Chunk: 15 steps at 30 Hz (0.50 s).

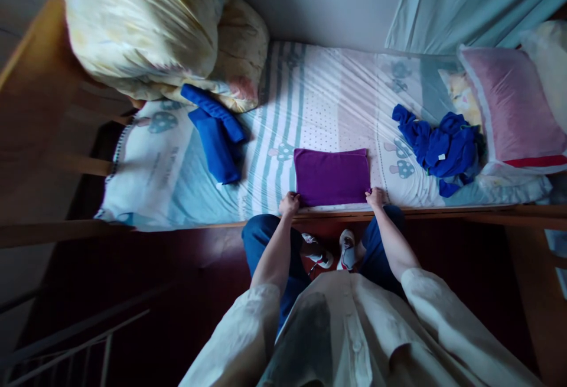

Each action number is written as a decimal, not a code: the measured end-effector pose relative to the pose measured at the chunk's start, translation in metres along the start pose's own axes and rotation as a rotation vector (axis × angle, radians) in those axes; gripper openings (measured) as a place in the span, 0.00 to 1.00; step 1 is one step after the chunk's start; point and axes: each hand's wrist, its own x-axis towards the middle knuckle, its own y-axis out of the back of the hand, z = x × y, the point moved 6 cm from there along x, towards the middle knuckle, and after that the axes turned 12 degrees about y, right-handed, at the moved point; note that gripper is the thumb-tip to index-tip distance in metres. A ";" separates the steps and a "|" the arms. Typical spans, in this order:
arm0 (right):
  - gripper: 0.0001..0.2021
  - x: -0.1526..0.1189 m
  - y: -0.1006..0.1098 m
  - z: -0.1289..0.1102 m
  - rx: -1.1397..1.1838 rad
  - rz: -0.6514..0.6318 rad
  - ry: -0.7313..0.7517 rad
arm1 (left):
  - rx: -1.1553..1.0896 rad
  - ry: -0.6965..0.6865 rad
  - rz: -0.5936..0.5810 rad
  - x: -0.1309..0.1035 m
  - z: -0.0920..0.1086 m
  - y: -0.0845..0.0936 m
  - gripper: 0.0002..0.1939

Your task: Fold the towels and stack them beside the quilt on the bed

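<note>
A purple cloth (332, 177), like a towel, lies flat as a rectangle near the front edge of the bed. My left hand (290, 203) is closed on its near left corner. On the other side, my right hand (374, 197) pinches the near right corner. Left of the purple cloth, two blue folded cloths (217, 145) rest one against the other. A crumpled heap of blue cloths (447, 148) with a small white tag sits to the right.
The bed (319, 91) has a patterned sheet and a wooden frame. Bulky yellowish bedding (146, 20) is piled at the back left. A pink pillow (518, 103) lies at the right end, below a pale curtain (478, 3). A metal railing (106, 351) stands at lower left.
</note>
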 end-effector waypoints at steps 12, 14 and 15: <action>0.21 -0.038 0.037 -0.024 0.005 0.117 0.076 | -0.032 -0.276 0.139 -0.049 0.013 0.013 0.25; 0.20 -0.053 0.042 -0.037 -0.024 0.209 0.256 | -0.008 -0.511 0.192 -0.064 0.020 0.012 0.25; 0.21 -0.061 0.040 -0.045 -0.042 0.219 0.360 | 0.014 -0.628 0.190 -0.071 0.022 0.008 0.24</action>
